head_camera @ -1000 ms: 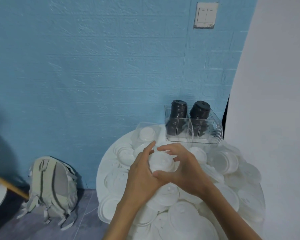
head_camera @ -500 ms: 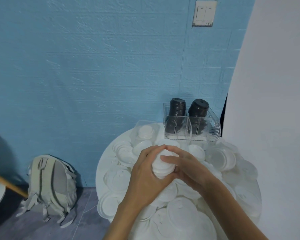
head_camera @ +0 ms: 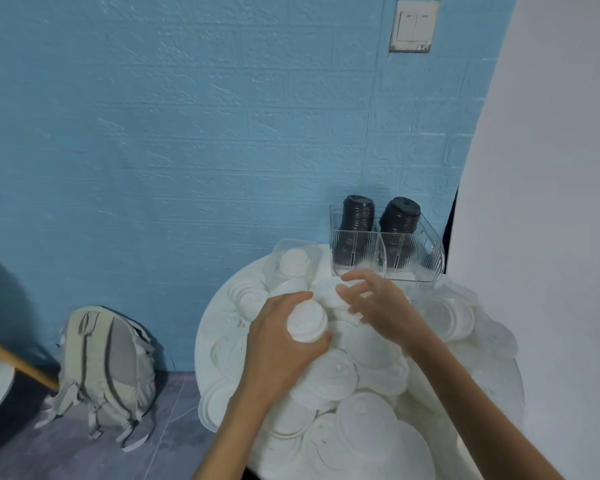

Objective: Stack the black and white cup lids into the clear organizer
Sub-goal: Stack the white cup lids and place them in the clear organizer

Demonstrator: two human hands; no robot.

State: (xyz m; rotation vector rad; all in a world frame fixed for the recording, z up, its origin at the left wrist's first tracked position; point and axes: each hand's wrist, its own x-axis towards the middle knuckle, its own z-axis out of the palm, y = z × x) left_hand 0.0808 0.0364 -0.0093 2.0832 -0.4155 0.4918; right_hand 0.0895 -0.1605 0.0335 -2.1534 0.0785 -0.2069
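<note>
Head view looks down on a round white table (head_camera: 208,327) heaped with loose white lids (head_camera: 329,379) that cover nearly all of its top. Over the middle of the table, the left hand (head_camera: 278,344) grips a short stack of white lids (head_camera: 306,321), fingers and thumb curled round its sides, the stack standing roughly upright above the heap. Just to its right, the right hand (head_camera: 378,303) reaches toward the far edge with its fingers spread and loosely bent; they are blurred, and whether they touch the lids beneath cannot be told, but they hold nothing that shows. At the far right edge of the table stands the clear organizer (head_camera: 426,261), ribbed on its front wall and split into compartments; two tall stacks of black lids (head_camera: 357,216) rise from it side by side, one in the left compartment and one in the right, both topping its rim. At the far left edge, beside the organizer, a second clear bin (head_camera: 284,245) holds a low stack of white lids. A grey backpack (head_camera: 104,365) leans against the blue wall (head_camera: 187,133) on the floor to the left of the table, and a light switch (head_camera: 414,26) sits high on that wall.
</note>
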